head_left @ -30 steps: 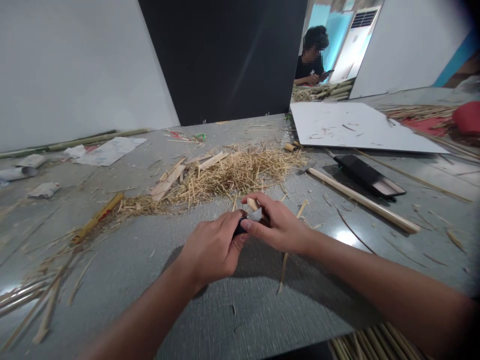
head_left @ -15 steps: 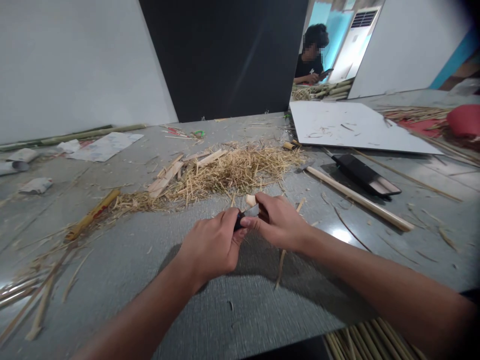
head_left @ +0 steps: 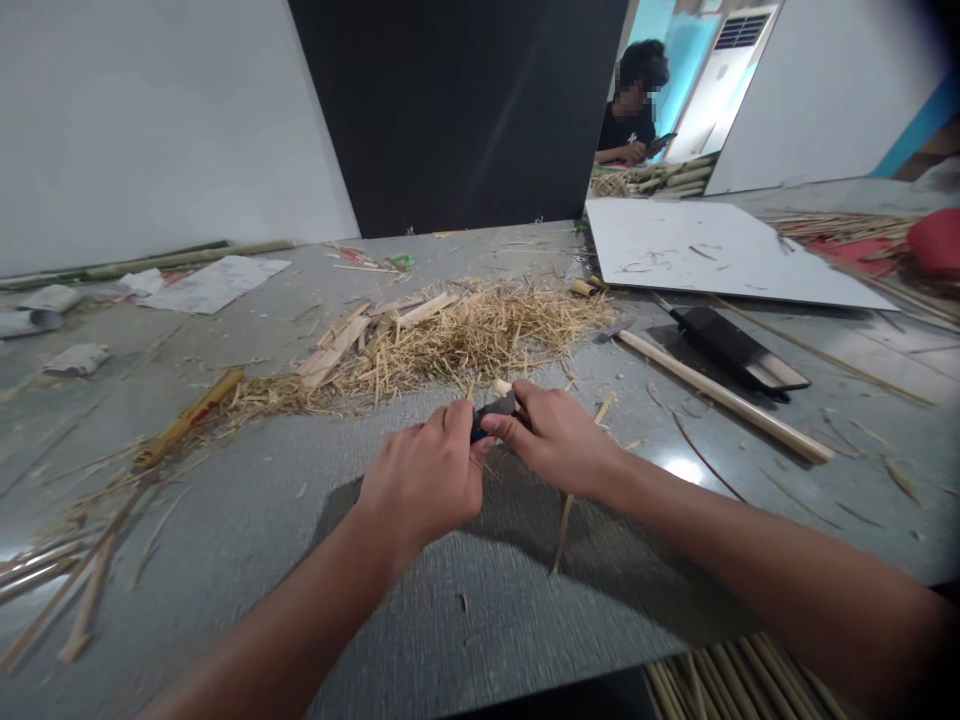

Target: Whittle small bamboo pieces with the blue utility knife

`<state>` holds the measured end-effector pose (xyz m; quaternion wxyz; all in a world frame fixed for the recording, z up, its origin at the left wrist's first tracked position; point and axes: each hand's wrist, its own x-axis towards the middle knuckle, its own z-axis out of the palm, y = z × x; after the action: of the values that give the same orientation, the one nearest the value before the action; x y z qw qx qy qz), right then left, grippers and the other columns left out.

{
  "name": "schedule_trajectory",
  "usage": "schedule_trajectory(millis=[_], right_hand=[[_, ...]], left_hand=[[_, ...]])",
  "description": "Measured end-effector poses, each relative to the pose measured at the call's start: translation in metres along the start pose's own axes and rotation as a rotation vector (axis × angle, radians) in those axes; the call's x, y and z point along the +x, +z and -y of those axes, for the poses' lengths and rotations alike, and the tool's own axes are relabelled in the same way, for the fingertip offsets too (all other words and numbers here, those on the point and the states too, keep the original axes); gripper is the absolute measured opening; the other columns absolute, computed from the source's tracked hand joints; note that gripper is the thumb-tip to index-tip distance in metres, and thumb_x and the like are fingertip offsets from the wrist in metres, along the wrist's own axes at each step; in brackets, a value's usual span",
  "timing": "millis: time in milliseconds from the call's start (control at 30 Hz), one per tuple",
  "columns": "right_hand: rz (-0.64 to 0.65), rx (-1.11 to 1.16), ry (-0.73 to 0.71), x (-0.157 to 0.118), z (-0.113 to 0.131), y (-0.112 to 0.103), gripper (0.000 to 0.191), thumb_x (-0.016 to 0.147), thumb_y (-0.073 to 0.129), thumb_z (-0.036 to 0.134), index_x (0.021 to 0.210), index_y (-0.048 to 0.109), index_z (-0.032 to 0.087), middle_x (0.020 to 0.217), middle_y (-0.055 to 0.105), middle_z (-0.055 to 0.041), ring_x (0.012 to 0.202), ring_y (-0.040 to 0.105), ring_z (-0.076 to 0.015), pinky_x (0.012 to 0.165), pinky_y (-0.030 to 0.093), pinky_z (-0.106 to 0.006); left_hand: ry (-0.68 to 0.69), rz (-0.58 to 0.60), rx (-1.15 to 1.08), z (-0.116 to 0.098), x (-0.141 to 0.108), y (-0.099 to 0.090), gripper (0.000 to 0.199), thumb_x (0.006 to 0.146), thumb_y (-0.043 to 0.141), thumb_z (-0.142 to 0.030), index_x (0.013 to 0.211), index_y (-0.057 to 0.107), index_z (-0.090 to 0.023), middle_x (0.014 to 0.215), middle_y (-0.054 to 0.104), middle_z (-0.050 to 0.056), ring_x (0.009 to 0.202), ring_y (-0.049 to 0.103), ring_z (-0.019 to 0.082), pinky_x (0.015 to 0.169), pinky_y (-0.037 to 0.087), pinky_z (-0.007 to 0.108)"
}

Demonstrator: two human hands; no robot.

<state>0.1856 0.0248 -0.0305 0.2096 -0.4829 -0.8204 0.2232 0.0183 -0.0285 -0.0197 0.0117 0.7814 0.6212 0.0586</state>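
Note:
My left hand (head_left: 424, 470) is closed around the dark handle of a knife, mostly hidden by the fingers. The short knife blade (head_left: 496, 407) lies across the gap between my hands and looks dark grey. Closed around a small pale piece of wood (head_left: 503, 387), my right hand (head_left: 559, 435) rests its thumb against the near side of the knife. Only the wood's pale end shows beyond the blade; the rest is hidden by my fingers. A thin strip (head_left: 564, 530) hangs or lies below my right hand. Both hands are close together above the grey table (head_left: 420, 640).
Beyond my hands lies a heap of shavings (head_left: 480, 340) with flat wood offcuts (head_left: 336, 352). To the right are a wooden-handled tool (head_left: 727, 398), a black phone-like device (head_left: 739, 348) and a white board (head_left: 720, 255). A yellow handle (head_left: 191, 420) lies left. A person (head_left: 637, 105) sits behind.
The knife has turned, its blade now dark instead of bright. Less of the wood's pale end shows. Both hands stay close together, and the whole view has shifted slightly.

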Motion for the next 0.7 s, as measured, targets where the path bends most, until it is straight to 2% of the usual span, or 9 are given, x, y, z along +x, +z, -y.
schedule_trajectory(millis=[400, 700], right_hand=[[0.021, -0.077, 0.048, 0.004, 0.001, 0.001, 0.033, 0.096, 0.043, 0.046, 0.074, 0.045, 0.021, 0.068, 0.055, -0.0035, 0.06, 0.047, -0.0152, 0.053, 0.023, -0.03], [0.03, -0.113, 0.039, 0.009, -0.008, 0.008, 0.039, 0.098, 0.037, 0.049, 0.077, 0.051, 0.02, 0.069, 0.059, -0.0064, 0.061, 0.052, -0.0172, 0.053, 0.024, -0.03]], left_hand=[[-0.072, -0.056, 0.058, -0.01, -0.001, 0.005, 0.026, 0.097, 0.032, -0.034, 0.107, 0.048, -0.017, 0.098, 0.068, 0.014, 0.075, 0.07, 0.031, 0.059, 0.051, 0.04], [-0.149, -0.083, 0.095, -0.022, 0.0, 0.015, 0.031, 0.098, 0.03, -0.036, 0.11, 0.049, -0.015, 0.096, 0.068, 0.015, 0.073, 0.07, 0.027, 0.061, 0.051, 0.036]])
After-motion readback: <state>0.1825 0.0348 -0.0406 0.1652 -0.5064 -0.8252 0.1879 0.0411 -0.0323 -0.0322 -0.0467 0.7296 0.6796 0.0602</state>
